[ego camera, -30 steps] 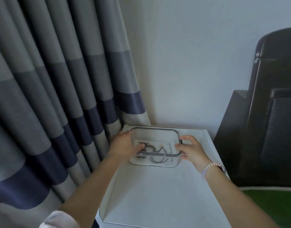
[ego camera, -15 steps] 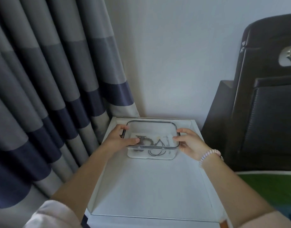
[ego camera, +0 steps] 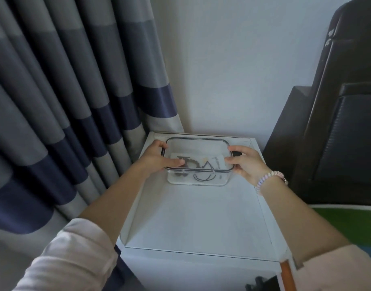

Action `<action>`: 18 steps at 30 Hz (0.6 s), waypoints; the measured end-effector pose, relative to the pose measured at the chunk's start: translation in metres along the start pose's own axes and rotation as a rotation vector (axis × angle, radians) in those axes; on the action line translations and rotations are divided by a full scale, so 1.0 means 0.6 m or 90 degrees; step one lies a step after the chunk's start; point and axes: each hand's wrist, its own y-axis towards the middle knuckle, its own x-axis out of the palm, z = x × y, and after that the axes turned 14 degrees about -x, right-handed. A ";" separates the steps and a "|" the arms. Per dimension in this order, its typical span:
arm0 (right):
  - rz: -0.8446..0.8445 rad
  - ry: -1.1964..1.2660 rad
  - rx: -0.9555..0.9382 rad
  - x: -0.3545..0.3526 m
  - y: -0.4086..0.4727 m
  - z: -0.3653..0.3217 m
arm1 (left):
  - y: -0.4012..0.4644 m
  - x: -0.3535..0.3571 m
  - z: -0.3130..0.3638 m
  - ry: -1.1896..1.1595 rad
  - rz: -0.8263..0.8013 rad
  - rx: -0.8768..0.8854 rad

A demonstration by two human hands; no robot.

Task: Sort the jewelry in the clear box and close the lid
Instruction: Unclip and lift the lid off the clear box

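Gripping the clear box (ego camera: 198, 162) from either side, the left hand (ego camera: 158, 157) clasps its left rim, thumb lying on the lid (ego camera: 196, 149); the right hand (ego camera: 244, 162) clasps the right rim; jewelry (ego camera: 198, 169) lies inside; the box rests at the white table's (ego camera: 197, 217) far end.

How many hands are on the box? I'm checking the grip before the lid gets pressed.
2. The left hand grips the left edge of the box, thumb on the lid; the right hand holds the right edge, by the dark clasp.
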 end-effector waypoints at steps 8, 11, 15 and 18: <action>0.006 0.003 -0.012 -0.009 -0.006 0.002 | 0.005 -0.002 0.015 0.095 0.079 0.048; 0.010 0.012 -0.017 -0.005 -0.008 0.004 | 0.005 -0.017 0.024 0.133 0.097 0.041; 0.001 -0.020 -0.035 0.017 -0.009 0.006 | 0.004 -0.042 0.028 0.207 0.139 0.041; 0.002 -0.031 -0.046 0.040 -0.013 0.009 | 0.008 -0.054 0.009 0.127 0.148 0.027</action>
